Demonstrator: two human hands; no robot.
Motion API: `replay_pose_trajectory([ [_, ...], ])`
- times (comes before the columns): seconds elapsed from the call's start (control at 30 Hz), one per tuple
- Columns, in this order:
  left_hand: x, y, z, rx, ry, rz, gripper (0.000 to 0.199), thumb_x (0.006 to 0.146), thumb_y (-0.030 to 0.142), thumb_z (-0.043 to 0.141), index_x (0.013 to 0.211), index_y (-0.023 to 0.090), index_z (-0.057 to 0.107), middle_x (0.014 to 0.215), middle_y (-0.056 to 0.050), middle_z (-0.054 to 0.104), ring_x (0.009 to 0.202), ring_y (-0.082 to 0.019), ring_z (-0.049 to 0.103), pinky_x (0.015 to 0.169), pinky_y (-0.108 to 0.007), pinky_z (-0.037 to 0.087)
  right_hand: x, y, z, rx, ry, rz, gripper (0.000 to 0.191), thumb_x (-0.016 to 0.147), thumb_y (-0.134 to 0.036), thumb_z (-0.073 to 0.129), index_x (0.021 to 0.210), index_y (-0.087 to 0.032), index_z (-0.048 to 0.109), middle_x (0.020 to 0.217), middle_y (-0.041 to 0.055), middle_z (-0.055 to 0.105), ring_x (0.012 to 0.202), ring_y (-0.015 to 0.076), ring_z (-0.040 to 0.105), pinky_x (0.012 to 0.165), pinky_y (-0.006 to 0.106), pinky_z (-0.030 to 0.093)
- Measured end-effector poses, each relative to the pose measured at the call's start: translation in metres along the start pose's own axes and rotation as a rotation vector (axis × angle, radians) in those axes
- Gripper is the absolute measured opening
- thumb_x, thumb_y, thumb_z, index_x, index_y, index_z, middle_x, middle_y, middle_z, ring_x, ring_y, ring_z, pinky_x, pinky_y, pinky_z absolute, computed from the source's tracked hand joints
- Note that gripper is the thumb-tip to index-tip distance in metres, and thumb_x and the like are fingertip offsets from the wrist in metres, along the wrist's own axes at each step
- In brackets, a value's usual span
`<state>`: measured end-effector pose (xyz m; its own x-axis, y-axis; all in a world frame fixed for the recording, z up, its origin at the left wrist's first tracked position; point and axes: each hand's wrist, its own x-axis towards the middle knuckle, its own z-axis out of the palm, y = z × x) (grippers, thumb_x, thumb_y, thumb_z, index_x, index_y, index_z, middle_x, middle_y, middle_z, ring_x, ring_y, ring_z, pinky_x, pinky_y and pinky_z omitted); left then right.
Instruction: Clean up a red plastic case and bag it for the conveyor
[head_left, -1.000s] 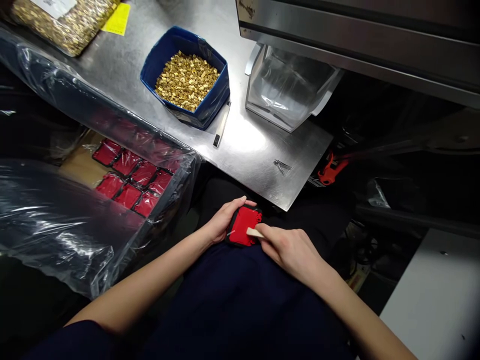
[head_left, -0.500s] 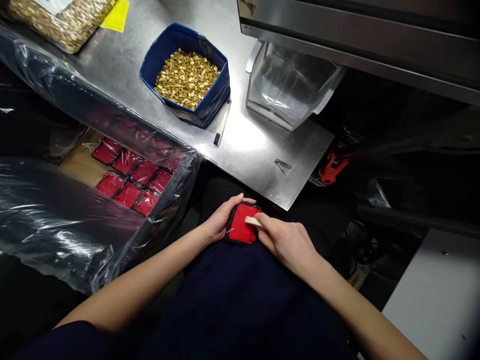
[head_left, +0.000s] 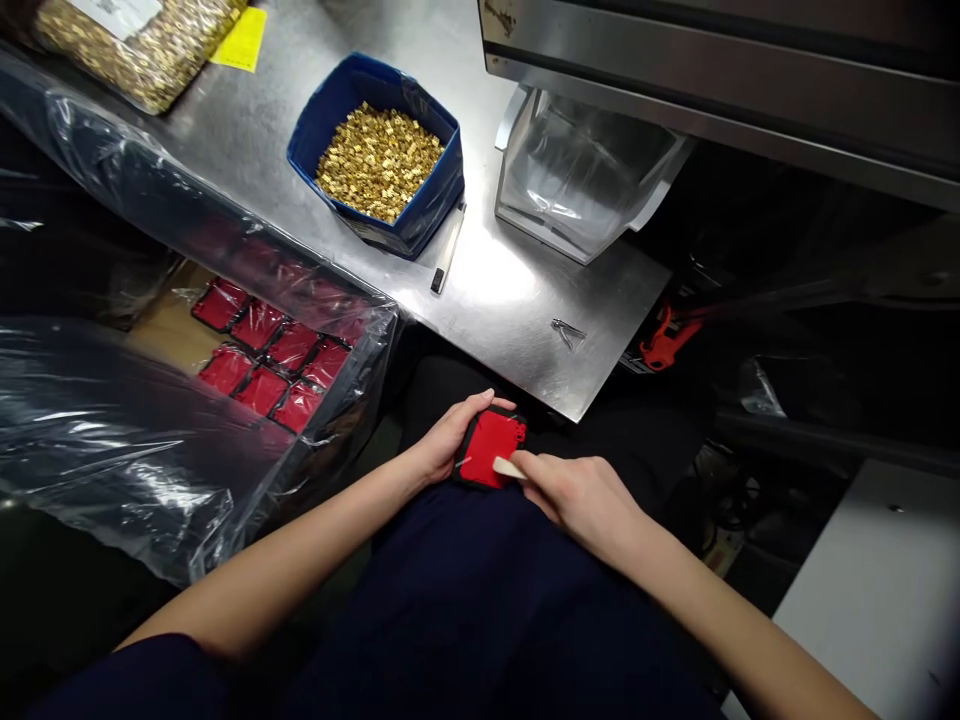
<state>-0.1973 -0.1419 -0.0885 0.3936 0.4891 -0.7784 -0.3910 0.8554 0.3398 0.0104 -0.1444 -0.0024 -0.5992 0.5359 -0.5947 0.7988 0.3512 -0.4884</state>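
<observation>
My left hand is closed around the left side of a red plastic part with a black rim, held over my lap. The fingers reach behind it and along its top edge. In a pinch, my right hand grips a flat cream-coloured stick. The stick's tip lies over the lower right of the red face, seemingly against it. Small raised red details show at the part's upper right corner. Part of the stick is hidden inside my right fingers.
On the metal table stand a blue bin of small brass pieces, a cutter knife, nail clippers and a plastic-lined grey bin. A bag of brass pieces lies far left. A plastic-lined box holds several red parts.
My right hand has moved the stick down across the red face, from near the middle right to the lower right. The raised details at the upper right corner now show. My left hand keeps its hold.
</observation>
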Motion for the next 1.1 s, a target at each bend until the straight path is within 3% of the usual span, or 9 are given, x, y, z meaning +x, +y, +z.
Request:
replay_pose_trajectory([
  [0.13, 0.000, -0.001, 0.000, 0.004, 0.019, -0.014, 0.053, 0.086, 0.062, 0.069, 0.110, 0.015, 0.075, 0.100, -0.013, 0.079, 0.083, -0.025, 0.074, 0.077, -0.035, 0.057, -0.001, 0.007, 0.002, 0.034, 0.069, 0.028, 0.023, 0.109, -0.030, 0.045, 0.127, -0.027, 0.058, 0.102, 0.0015, 0.076, 0.083, 0.0180, 0.072, 0.063, 0.027, 0.037],
  [0.3, 0.001, 0.000, 0.003, 0.074, 0.043, 0.045, 0.054, 0.085, 0.062, 0.070, 0.109, 0.015, 0.075, 0.097, -0.012, 0.079, 0.084, -0.025, 0.073, 0.078, -0.034, 0.055, 0.002, -0.002, 0.006, -0.071, 0.017, -0.019, 0.023, 0.107, -0.030, 0.046, 0.126, -0.029, 0.060, 0.095, 0.0008, 0.075, 0.074, 0.0173, 0.070, 0.057, 0.028, 0.030],
  [0.5, -0.005, -0.005, 0.004, -0.021, 0.057, 0.051, 0.051, 0.084, 0.064, 0.072, 0.099, 0.016, 0.076, 0.081, -0.006, 0.076, 0.066, -0.019, 0.068, 0.067, -0.029, 0.052, 0.022, -0.010, -0.019, -0.057, 0.341, 0.146, 0.028, 0.107, -0.040, 0.042, 0.120, -0.025, 0.061, 0.082, 0.0028, 0.074, 0.066, 0.0204, 0.069, 0.055, 0.030, 0.026],
  [0.6, -0.008, -0.010, 0.002, -0.046, 0.035, 0.085, 0.058, 0.085, 0.069, 0.068, 0.107, 0.016, 0.074, 0.090, -0.010, 0.078, 0.074, -0.022, 0.072, 0.073, -0.032, 0.056, 0.047, 0.002, -0.035, 0.118, 0.519, 0.277, 0.028, 0.104, -0.048, 0.045, 0.109, -0.025, 0.061, 0.083, 0.0027, 0.074, 0.072, 0.0231, 0.068, 0.060, 0.029, 0.033],
  [0.7, -0.012, -0.012, -0.001, -0.068, 0.008, 0.096, 0.063, 0.086, 0.071, 0.066, 0.115, 0.015, 0.071, 0.097, -0.013, 0.078, 0.086, -0.027, 0.075, 0.082, -0.038, 0.058, 0.088, 0.008, -0.049, 0.175, 0.575, 0.300, 0.034, 0.105, -0.051, 0.042, 0.105, -0.024, 0.063, 0.096, 0.0063, 0.074, 0.085, 0.0258, 0.068, 0.067, 0.030, 0.038],
  [0.83, -0.019, -0.009, -0.006, -0.110, -0.091, 0.072, 0.062, 0.090, 0.068, 0.063, 0.123, 0.016, 0.068, 0.117, -0.018, 0.076, 0.105, -0.032, 0.074, 0.092, -0.043, 0.057, 0.125, 0.014, -0.071, 0.158, 0.655, 0.250, 0.041, 0.105, -0.051, 0.046, 0.121, -0.018, 0.064, 0.120, 0.0139, 0.069, 0.111, 0.0293, 0.063, 0.085, 0.034, 0.046],
  [0.9, -0.023, -0.007, -0.011, -0.129, -0.149, 0.080, 0.060, 0.092, 0.063, 0.063, 0.129, 0.017, 0.066, 0.132, -0.020, 0.071, 0.116, -0.033, 0.071, 0.099, -0.045, 0.055, 0.117, 0.032, -0.076, 0.123, 0.752, 0.245, 0.042, 0.107, -0.047, 0.042, 0.132, -0.018, 0.059, 0.131, 0.0145, 0.064, 0.118, 0.0278, 0.060, 0.093, 0.034, 0.045],
  [1.0, -0.024, -0.007, -0.017, -0.155, -0.210, 0.097, 0.059, 0.094, 0.059, 0.062, 0.135, 0.017, 0.063, 0.143, -0.021, 0.064, 0.125, -0.033, 0.066, 0.106, -0.045, 0.051, 0.076, 0.091, -0.065, -0.094, 0.854, 0.361, 0.043, 0.111, -0.033, 0.024, 0.138, -0.022, 0.056, 0.132, 0.0114, 0.064, 0.115, 0.0234, 0.061, 0.096, 0.032, 0.045],
  [1.1, -0.020, -0.009, -0.018, -0.153, -0.235, 0.087, 0.061, 0.095, 0.061, 0.061, 0.136, 0.016, 0.062, 0.140, -0.021, 0.066, 0.124, -0.032, 0.067, 0.106, -0.044, 0.050, 0.032, 0.167, -0.039, -0.283, 0.778, 0.577, 0.045, 0.106, -0.022, 0.028, 0.141, -0.015, 0.057, 0.124, 0.0189, 0.066, 0.110, 0.0308, 0.060, 0.087, 0.039, 0.045],
])
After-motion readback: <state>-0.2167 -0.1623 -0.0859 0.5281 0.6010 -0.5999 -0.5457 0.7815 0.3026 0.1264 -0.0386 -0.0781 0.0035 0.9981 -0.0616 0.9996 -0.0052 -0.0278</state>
